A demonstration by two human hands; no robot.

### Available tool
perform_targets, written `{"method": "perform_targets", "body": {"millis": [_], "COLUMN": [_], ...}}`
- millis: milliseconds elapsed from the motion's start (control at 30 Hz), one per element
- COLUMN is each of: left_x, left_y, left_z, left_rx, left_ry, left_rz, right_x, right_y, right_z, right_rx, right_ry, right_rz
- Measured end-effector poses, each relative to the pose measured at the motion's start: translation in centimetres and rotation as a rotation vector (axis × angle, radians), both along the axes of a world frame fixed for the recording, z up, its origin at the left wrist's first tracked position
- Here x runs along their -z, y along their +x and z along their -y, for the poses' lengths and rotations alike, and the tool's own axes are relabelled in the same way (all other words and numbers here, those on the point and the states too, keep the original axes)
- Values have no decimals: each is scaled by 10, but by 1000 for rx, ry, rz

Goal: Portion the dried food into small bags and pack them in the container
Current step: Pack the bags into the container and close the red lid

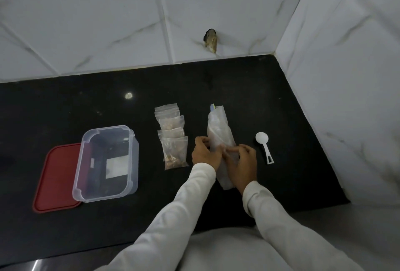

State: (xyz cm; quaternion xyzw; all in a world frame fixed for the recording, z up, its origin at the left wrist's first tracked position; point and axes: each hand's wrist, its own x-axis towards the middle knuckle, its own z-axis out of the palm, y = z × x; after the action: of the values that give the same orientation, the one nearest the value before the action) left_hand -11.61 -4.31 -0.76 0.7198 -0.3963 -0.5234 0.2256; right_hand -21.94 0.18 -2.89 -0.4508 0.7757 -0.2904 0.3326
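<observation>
Middle of the large bag (217, 128) is covered by the left hand (204, 155) and right hand (242, 162), and its contents are just a pale haze through the plastic. The small bags (173, 141) overlap, so the back ones are mostly covered and I can't count them for sure. The red lid (54, 175) has its right edge hidden by the clear container (108, 130). The white label (116, 168) showing through it is unreadable. No clue what the dark lump (210, 40) on the wall tile is.

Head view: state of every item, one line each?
container, open, no bags inside.
red lid, off, partly under the container.
small bags, filled, overlapped on the counter.
large bag, lying on the counter.
spoon, lying untouched.
left hand, grips large bag.
right hand, grips large bag.
</observation>
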Motion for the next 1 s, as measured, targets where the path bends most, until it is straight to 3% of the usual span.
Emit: {"method": "perform_targets", "body": {"millis": [133,433,800,1000], "left_x": [-5,-5,-66,-106], "left_y": [0,16,80,161], "left_z": [2,8,1,8], "left_rx": [-28,109,-25,-70], "left_ry": [74,138,-77,-276], "left_rz": [-41,-75,-322,-272], "right_x": [-5,-27,-103,-137], "right_y": [-7,-5,53,126], "right_z": [8,8,8,27], "right_rx": [87,226,166,-34], "right_ry": [166,175,-5,-14], "right_rz": [186,479,679,774]}}
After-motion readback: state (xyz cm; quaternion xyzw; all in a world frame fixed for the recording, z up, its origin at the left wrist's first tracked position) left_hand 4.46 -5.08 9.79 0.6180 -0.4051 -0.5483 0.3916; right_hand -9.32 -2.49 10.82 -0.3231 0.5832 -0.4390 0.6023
